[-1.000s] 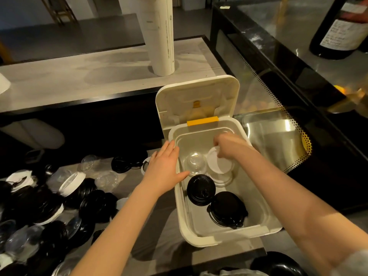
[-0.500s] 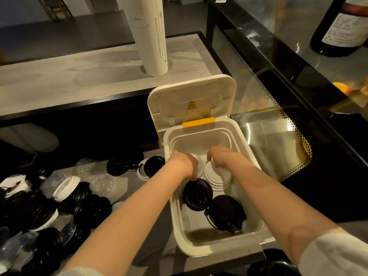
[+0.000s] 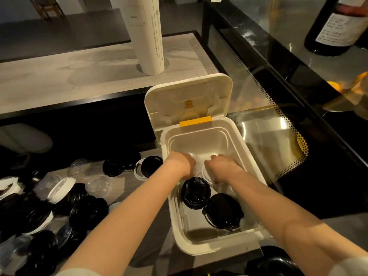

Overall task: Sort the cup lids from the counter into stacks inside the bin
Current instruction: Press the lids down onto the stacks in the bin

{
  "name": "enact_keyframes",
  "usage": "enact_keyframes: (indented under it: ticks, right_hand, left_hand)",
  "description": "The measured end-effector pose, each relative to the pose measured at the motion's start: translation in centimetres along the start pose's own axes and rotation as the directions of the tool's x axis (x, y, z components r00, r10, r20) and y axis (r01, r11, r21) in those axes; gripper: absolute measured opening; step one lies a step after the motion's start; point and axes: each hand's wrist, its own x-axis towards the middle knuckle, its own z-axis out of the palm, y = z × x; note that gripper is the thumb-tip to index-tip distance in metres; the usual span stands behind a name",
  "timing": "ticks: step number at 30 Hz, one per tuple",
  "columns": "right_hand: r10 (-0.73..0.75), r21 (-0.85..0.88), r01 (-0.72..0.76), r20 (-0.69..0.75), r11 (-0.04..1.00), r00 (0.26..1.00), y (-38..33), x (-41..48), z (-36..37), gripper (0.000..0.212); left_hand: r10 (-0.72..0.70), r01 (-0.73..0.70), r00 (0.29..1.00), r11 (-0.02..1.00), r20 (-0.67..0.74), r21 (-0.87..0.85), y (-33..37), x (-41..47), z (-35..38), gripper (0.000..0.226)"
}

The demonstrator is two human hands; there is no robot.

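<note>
Reaching into bin (image 3: 209, 249): left hand (image 3: 182, 165) curls over clear lid (image 3: 196, 157), right hand (image 3: 221, 167) curls onto white lid stack (image 3: 206, 176); black lid stacks (image 3: 196, 193) sit just nearer than both grips.

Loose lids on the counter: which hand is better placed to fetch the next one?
Left, probably. The left hand and right hand are both inside the bin, but the loose lids lie left of it, so the left hand reaches them without crossing.
</note>
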Motion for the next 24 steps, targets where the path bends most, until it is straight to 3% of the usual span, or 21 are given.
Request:
enact_keyframes:
  ticks: [5, 10, 19, 21, 24]
  right_hand:
    - [0.007, -0.124, -0.003, 0.032, 0.992, 0.999, -1.0, 1.2, -0.6, 0.057]
    - [-0.019, 0.082, 0.02, -0.005, 0.996, 1.0, 0.4, 1.4, 0.8, 0.056]
    - [0.018, 0.11, -0.018, 0.004, 0.994, 1.0, -0.3, 1.7, 1.6, 0.058]
    - [0.016, 0.136, -0.014, -0.013, 0.991, 1.0, 0.0, 1.4, 1.5, 0.063]
    - [0.059, 0.237, -0.042, -0.066, 0.971, 0.996, 0.0, 0.8, 0.6, 0.064]
  left_hand:
    - [-0.005, 0.004, 1.0, 0.998, 0.023, 0.059, 0.2, -0.9, -0.9, 0.044]
    - [-0.007, 0.005, 1.0, 0.994, 0.023, 0.106, 0.1, -1.9, -1.5, 0.038]
    - [0.005, -0.006, 1.0, 0.997, 0.012, 0.083, 0.0, -2.1, -1.4, 0.038]
    - [-0.007, 0.008, 0.998, 1.0, -0.065, 0.019, -0.5, -2.1, -1.0, 0.035]
    - [-0.036, -0.012, 0.942, 0.99, -0.334, -0.141, -2.1, -3.2, -0.4, 0.036]
